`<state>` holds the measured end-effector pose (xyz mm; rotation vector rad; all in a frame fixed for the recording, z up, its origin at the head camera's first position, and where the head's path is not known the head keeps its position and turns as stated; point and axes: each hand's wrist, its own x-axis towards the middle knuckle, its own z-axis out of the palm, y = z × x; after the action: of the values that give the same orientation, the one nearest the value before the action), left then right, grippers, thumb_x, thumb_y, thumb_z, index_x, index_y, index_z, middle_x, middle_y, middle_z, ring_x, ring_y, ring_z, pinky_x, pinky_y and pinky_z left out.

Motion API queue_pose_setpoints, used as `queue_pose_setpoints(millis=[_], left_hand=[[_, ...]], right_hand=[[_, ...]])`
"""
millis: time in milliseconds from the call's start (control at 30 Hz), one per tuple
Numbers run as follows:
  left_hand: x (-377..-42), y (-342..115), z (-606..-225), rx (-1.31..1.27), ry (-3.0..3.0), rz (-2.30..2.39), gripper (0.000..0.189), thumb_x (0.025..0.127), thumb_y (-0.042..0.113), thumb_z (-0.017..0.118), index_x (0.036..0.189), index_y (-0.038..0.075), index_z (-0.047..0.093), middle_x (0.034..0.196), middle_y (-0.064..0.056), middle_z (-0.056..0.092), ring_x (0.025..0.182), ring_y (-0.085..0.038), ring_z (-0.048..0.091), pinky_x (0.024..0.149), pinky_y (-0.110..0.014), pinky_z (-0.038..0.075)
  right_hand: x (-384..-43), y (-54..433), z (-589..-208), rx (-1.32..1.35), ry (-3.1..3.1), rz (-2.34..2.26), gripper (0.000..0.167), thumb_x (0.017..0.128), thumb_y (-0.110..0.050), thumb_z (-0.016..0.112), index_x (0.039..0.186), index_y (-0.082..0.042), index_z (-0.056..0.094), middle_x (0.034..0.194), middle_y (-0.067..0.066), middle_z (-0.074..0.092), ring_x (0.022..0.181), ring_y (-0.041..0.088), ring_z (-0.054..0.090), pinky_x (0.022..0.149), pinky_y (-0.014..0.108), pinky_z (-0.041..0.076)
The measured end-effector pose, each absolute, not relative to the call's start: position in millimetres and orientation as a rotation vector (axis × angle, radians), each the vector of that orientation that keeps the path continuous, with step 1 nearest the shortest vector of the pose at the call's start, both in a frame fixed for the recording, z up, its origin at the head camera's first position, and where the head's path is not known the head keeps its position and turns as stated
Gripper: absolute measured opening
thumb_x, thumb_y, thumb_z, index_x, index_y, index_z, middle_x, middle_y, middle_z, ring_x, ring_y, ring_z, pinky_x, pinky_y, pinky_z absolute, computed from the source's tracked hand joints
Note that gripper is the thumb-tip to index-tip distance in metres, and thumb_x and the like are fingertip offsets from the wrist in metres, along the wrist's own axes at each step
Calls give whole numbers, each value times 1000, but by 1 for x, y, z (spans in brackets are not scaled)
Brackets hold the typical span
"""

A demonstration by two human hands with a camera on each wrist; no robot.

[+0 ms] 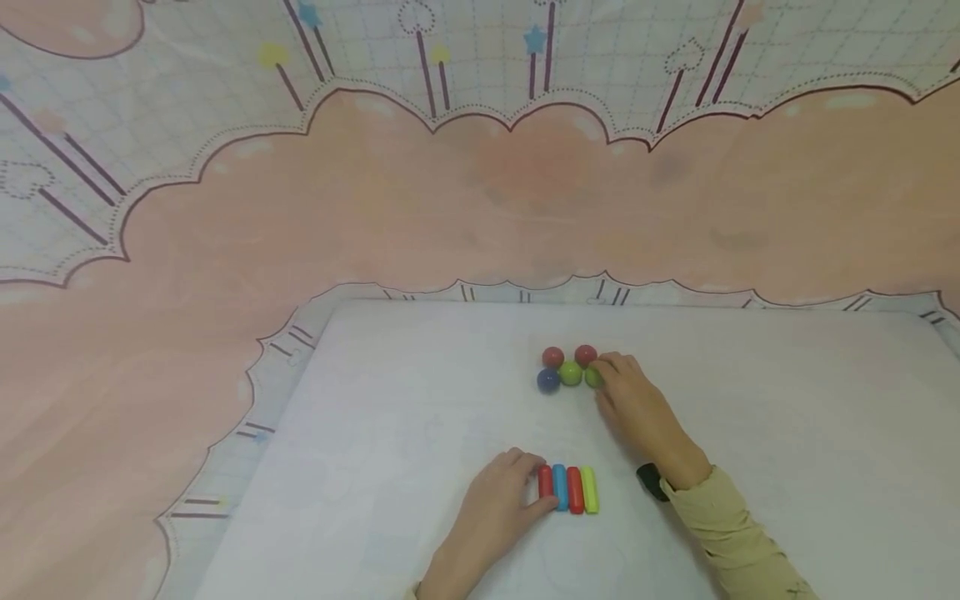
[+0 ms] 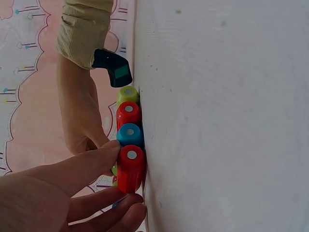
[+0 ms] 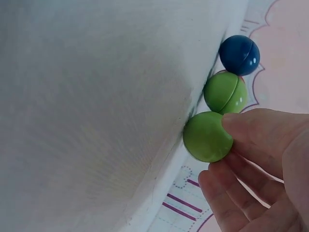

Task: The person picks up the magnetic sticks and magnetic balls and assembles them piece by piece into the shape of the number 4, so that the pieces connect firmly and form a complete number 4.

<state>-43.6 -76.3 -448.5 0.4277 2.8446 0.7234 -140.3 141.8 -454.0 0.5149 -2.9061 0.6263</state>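
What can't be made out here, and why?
Head view: outer green ball, partly covered by the right grip.
Head view: left sleeve, cut off by the bottom edge.
Right wrist view: red balls, nearly all hidden behind green balls.
Left wrist view: any lettering on wrist device, too small.

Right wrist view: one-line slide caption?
Right hand pinching a green ball, with a second green ball and a blue ball beyond.

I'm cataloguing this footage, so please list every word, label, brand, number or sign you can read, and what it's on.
No readable text anywhere.
Black wrist device: its green patch is too small and dim to tell.
Rods and balls: no lettering shows.
Patterned backdrop: stars and lines, no letters.
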Motion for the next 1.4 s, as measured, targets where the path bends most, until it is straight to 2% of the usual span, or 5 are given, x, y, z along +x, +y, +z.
queue_pose_setpoints(millis=[500,933,1400], left_hand=[[-41,-78,-447,369,2784,799,44,81,35,82,117,15,66,96,8,63,81,-4,51,76,-22,54],[-42,-78,-447,350,2754,836,44,81,33,83,117,14,66,100,6,64,82,-5,54,79,-23,56],[-46,-80,-447,305,2633,1021,42,81,21,83,118,11,65,95,6,61,78,-3,57,72,-16,53]], right_hand=[[-144,142,-455,509,-2878,640,35,90,-2,69,123,5,60,122,18,59,114,32,52,100,46,50],[-146,140,-455,428,-2934,699,34,91,-6,70,122,6,61,118,18,59,111,32,54,98,47,51],[-145,140,-456,422,-2925,702,36,91,-7,71,123,5,61,118,17,59,112,31,55,99,46,51]])
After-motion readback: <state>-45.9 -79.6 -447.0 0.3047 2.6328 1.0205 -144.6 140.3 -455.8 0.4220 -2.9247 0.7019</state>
